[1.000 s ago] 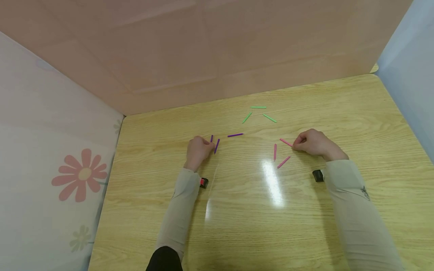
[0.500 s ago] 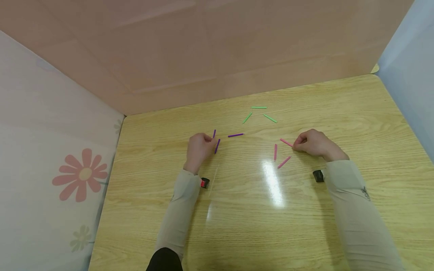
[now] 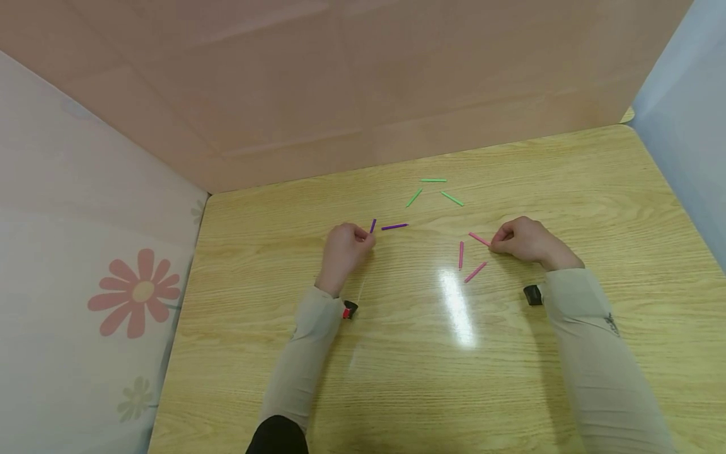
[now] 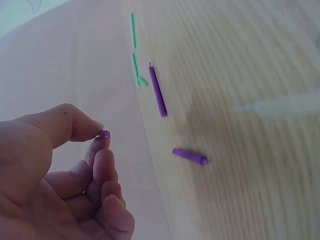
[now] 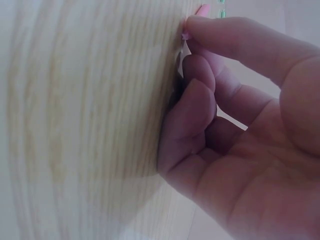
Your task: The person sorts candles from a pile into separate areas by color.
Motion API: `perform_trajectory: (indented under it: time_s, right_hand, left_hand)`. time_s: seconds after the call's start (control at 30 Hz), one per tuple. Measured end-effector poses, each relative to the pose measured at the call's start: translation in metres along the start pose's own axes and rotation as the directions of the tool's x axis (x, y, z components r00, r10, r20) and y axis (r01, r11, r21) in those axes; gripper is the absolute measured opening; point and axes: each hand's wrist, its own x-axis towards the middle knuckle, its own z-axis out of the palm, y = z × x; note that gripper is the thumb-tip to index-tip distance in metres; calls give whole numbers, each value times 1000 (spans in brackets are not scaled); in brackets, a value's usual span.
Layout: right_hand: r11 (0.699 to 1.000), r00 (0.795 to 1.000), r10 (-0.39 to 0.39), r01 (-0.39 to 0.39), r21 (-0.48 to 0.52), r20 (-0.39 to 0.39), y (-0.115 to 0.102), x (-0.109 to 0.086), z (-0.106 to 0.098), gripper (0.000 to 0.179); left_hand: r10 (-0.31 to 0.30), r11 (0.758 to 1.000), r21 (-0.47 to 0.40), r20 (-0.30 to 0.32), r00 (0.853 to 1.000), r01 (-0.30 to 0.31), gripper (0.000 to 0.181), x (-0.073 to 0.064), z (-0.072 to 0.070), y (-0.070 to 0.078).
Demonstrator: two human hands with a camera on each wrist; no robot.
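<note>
My left hand [image 3: 345, 249] pinches a thin purple candle [image 3: 372, 226] between thumb and index finger, held up over the table. In the left wrist view that candle [image 4: 104, 134] shows end-on. Two more purple candles lie on the wood: one [image 4: 157, 92] with its wick showing, the other [image 4: 190, 156] hidden behind my left hand in the head view. My right hand [image 3: 524, 239] rests on the table and pinches the near end of a pink candle [image 3: 479, 239]. Two other pink candles, one upright in the view [image 3: 461, 255] and one slanted [image 3: 476, 272], lie just left of it.
Farther back, three green candles lie apart in an open triangle: a top one [image 3: 433, 180], a left one [image 3: 414, 197] and a right one [image 3: 452, 198]. A pinkish-brown covering [image 3: 363, 82] stands along the table's [image 3: 425, 391] back edge. A flower-printed surface [image 3: 57, 252] borders the left.
My left hand has lifted the purple candle and carried it to the right, over the purple candle beside it. The right hand has stayed in place on the pink candle.
</note>
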Motion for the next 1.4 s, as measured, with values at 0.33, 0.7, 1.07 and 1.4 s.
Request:
perform_trajectory:
  time_s: [0.33,0.7,1.07,1.4]
  right_hand:
    - [1000,1000,-2,2,7,7,1,-1,0,21]
    - [1000,1000,0,0,2,6,1,-1,-1,21]
    - [1000,1000,-4,4,-1,12,1,0,-2,21]
    - [1000,1000,-9,9,-9,11,0,-1,-1,21]
  left_hand:
    - [54,998,-18,39,998,-54,21,-4,14,11]
    - [38,999,-10,91,995,-37,17,-3,31,19]
    - [9,996,87,161,987,-24,19,-2,47,22]
    - [-19,993,118,162,987,0,18,-2,52,26]
